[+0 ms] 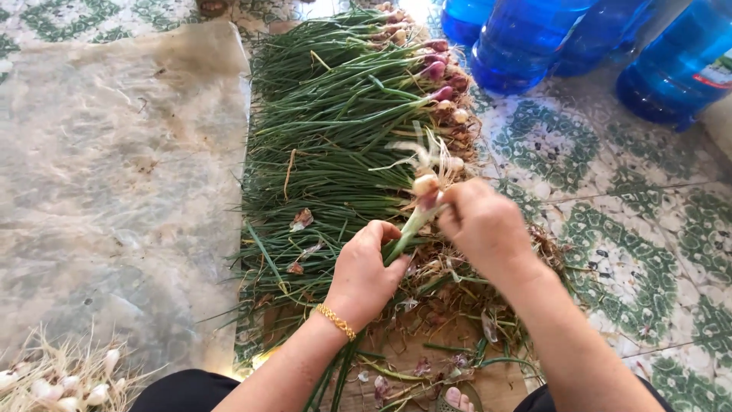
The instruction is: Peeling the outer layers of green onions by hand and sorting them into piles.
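While the left hand (364, 271) closes around the green stalk of a single spring onion (415, 214), the right hand (482, 225) pinches the same plant higher up, just below its pale bulb, so that both hands are clamped on one stem and stand close together without quite touching. The onion is held tilted, bulb uppermost, with its whitish roots fanning out above the right fingertips. A gold chain bracelet (336, 321) circles the left wrist.

Beneath and beyond the hands lies a broad heap of spring onions (335, 130), laid side by side with green leaves pointing left and purple-pink bulbs along the right edge (the bulbs carry tangled brown roots). Loose skins and trimmed scraps (427, 320) litter the floor between the forearms, near the lower edge of the view.

To the left of the heap, a creased translucent plastic sheet (114, 168) covers the patterned floor tiles (625, 229), which are white with green motifs. A small pile of white bulbs with straw-coloured roots (53, 378) sits at the lower left corner, well apart from the hands. Four blue plastic bottles (526, 46) stand in a row at the upper right, just beyond the bulb end of the heap.
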